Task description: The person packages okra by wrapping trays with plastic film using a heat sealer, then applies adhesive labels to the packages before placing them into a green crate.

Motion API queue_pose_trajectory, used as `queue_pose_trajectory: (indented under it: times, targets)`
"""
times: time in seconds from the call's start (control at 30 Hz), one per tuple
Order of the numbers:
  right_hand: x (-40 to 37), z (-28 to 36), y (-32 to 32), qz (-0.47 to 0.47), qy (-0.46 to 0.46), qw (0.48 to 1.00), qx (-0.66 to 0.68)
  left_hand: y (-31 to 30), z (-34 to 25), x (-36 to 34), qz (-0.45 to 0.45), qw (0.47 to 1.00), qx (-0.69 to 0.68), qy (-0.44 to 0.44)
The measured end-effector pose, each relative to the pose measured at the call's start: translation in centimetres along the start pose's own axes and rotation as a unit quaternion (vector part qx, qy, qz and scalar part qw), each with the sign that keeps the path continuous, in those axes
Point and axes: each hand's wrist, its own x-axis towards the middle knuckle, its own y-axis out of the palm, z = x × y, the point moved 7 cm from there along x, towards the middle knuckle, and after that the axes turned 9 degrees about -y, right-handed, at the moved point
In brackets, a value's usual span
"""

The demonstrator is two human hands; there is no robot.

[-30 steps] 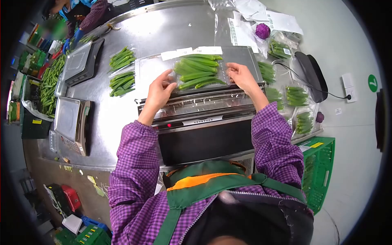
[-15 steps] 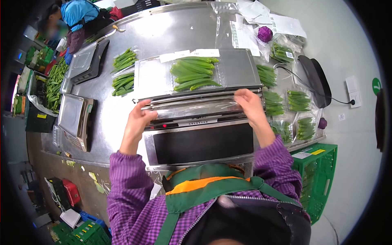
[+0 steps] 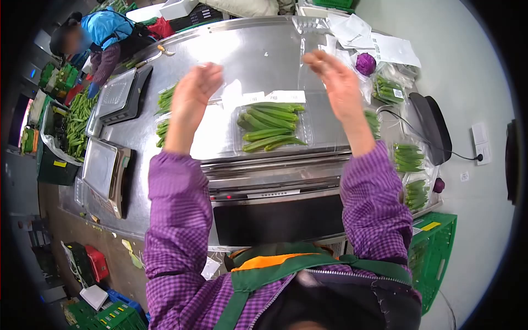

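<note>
The bench (image 3: 258, 49) is a broad sheet of steel that takes up most of my view, with a pale wall on its right side. Right in front of me sits the wrapping machine (image 3: 275, 181), which has a dark front panel and a flat steel plate on top. The tray of okra (image 3: 269, 126) lies on that plate with its pods set crosswise, between my two forearms and below my hands.

On my left stand two scales (image 3: 118, 93) (image 3: 102, 168), with a few packs of okra between them and the machine. Beyond them there is a heap of loose okra (image 3: 77, 113). A co-worker (image 3: 104, 33) in blue bends over the far left corner.

On my right, wrapped okra packs (image 3: 407, 157) lie in a row near the bench edge. A purple cabbage (image 3: 366, 63) and loose papers (image 3: 385, 47) are further back. A green crate (image 3: 434, 253) stands on the floor below them.

Both my arms reach forward and up in purple checked sleeves. My left hand (image 3: 195, 91) is raised above the left end of the plate, and my right hand (image 3: 335, 77) is level with it, well apart. The fingers (image 3: 212, 71) of each hand are drawn close together, pinching an edge of clear film (image 3: 234, 93) that stretches between them above the tray.
</note>
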Motion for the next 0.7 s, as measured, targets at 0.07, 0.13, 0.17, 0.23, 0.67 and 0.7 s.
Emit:
queue_pose_trajectory:
  times: [0.07, 0.13, 0.17, 0.23, 0.67, 0.7]
  targets:
    - [-1.5, -7.5, -0.1, 0.105, -0.017, 0.960, -0.258, -2.3, 5.4, 2.9, -0.051, 0.892, 0.439, 0.096]
    - [-3.0, -10.5, -0.1, 0.178, 0.011, 0.895, -0.408, -1.5, 8.7, 2.8, -0.042, 0.766, 0.626, 0.144]
    - [-4.2, -9.1, 0.8, 0.197, 0.024, 0.873, -0.445, -0.6, 9.2, 1.8, -0.044, 0.773, 0.612, 0.160]
    - [-4.6, -6.6, 1.0, 0.188, 0.181, 0.881, -0.393, -1.2, 9.6, 0.6, -0.023, 0.812, 0.580, 0.063]
    - [-21.8, 0.9, -0.9, 0.133, 0.605, 0.785, -0.018, 1.5, 11.2, -18.7, 0.118, 0.938, 0.017, -0.327]
    - [-24.8, 0.4, -2.7, 0.188, 0.625, 0.757, -0.032, 1.0, 12.1, -21.0, 0.151, 0.911, 0.055, -0.380]
